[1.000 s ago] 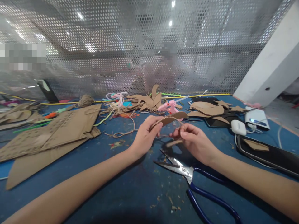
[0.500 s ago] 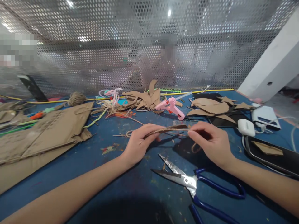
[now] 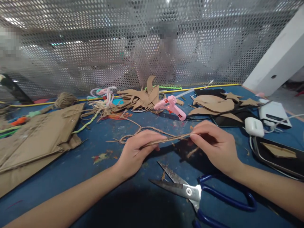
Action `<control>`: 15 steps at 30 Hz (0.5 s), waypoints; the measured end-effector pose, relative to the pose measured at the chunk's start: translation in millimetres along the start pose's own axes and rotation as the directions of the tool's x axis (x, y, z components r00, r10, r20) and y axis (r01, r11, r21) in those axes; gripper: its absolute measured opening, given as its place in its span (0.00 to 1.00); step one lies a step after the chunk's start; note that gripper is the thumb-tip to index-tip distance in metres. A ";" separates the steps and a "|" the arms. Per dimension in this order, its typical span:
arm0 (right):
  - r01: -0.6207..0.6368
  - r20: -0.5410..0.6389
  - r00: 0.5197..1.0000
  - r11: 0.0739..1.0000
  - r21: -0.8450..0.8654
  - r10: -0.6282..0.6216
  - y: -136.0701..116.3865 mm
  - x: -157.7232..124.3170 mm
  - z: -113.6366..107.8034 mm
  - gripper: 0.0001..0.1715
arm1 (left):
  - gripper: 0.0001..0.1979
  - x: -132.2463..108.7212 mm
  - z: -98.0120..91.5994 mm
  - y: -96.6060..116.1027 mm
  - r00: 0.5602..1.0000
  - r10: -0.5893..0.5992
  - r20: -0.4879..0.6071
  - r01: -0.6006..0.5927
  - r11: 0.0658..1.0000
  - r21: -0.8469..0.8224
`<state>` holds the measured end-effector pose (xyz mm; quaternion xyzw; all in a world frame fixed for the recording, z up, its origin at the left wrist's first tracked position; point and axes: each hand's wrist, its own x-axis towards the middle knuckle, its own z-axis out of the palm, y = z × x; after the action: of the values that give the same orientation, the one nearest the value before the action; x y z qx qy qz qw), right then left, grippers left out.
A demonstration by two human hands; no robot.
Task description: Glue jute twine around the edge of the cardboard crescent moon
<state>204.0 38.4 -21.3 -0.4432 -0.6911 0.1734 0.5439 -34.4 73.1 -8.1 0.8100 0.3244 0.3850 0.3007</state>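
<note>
My left hand (image 3: 135, 153) is closed around a thin, curved cardboard piece (image 3: 167, 139), now turned almost edge-on. Jute twine runs along that piece to my right hand (image 3: 217, 145), whose thumb and forefinger pinch the twine at the piece's right tip. Slack jute twine (image 3: 154, 128) loops over the table behind my left hand, and a loose end hangs below my right fingers. Open scissors (image 3: 189, 191) with dark blue handles lie on the table just below both hands. The exact contact under my left fingers is hidden.
Behind my hands stands a pink glue gun (image 3: 172, 107). Cut cardboard shapes (image 3: 143, 96) are heaped near the perforated metal screen (image 3: 114, 53). At left lie a cardboard sheet (image 3: 40, 139) and a twine ball (image 3: 65, 100). A white earphone case (image 3: 254, 126) and a black tray (image 3: 273, 161) sit right.
The cardboard piece has tilted from showing a slim dark face to nearly edge-on. Both hands stay close to the same places, and the view has shifted slightly.
</note>
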 end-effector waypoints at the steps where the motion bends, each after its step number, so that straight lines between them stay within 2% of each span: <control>1: 0.004 -0.004 1.000 1.000 -0.001 -0.004 0.3 0.0 0.1 0.06 | 0.11 0.0 0.0 0.0 1.000 -0.002 0.000 0.002 1.000 0.003; 5: -0.016 -0.015 1.000 0.999 0.052 0.017 1.6 -0.9 0.9 0.05 | 0.11 -0.3 0.2 -0.5 1.000 0.021 0.000 -0.021 1.000 -0.012; 11: -0.151 0.000 0.988 0.966 0.208 0.155 -0.1 -2.0 3.5 0.02 | 0.11 -2.6 0.4 0.0 0.998 0.059 0.030 -0.057 0.997 -0.057; 13: -0.148 -0.016 0.988 0.973 0.175 0.153 -0.7 -1.1 3.2 0.02 | 0.11 -3.2 0.1 0.5 0.996 0.078 0.044 -0.077 0.996 -0.034; 15: -0.091 -0.027 0.995 0.992 0.084 0.094 -0.9 0.1 2.2 0.04 | 0.11 -3.4 -0.2 1.1 0.993 0.104 0.051 -0.105 0.994 0.014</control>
<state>201.6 38.5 -21.3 -0.4546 -0.6536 0.2199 0.5638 -35.8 69.8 -8.7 0.8378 0.2770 0.3771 0.2813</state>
